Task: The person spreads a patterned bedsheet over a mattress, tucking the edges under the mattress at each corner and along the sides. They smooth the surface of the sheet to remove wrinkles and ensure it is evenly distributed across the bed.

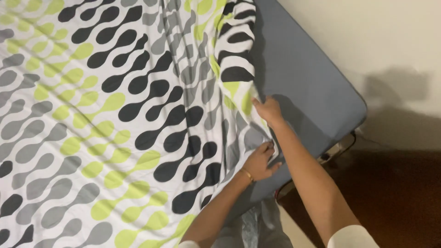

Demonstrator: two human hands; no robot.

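A big sheet [92,115] covers most of the bed. It is soft cloth, white, with a pattern of rounded blobs joined like beads, in black, grey and bright green. The cloth lies mostly flat on the left, with a few gentle wrinkles running across it. Near the middle it bunches into long folds, and its right edge is turned over in a loose flap.

The left hand [259,161] sits at that edge, low down. Its fingers are curled shut on a pinch of the sheet. A thin gold bracelet [248,174] goes round the wrist. The arm is bare, and a bit of white sleeve shows at the bottom.

The right hand [268,110] is just above it, a little farther up the same edge. It is closed on the sheet too, gripping the folded flap. Its arm also ends in a white sleeve.

To the right of the hands is the mattress [308,78]. It is smooth and grey-blue, with a rounded corner, and the sheet does not cover this part.

Past the mattress is a plain pale wall [367,36] with soft shadows on it. Below the corner, the floor [395,197] is dark brown.
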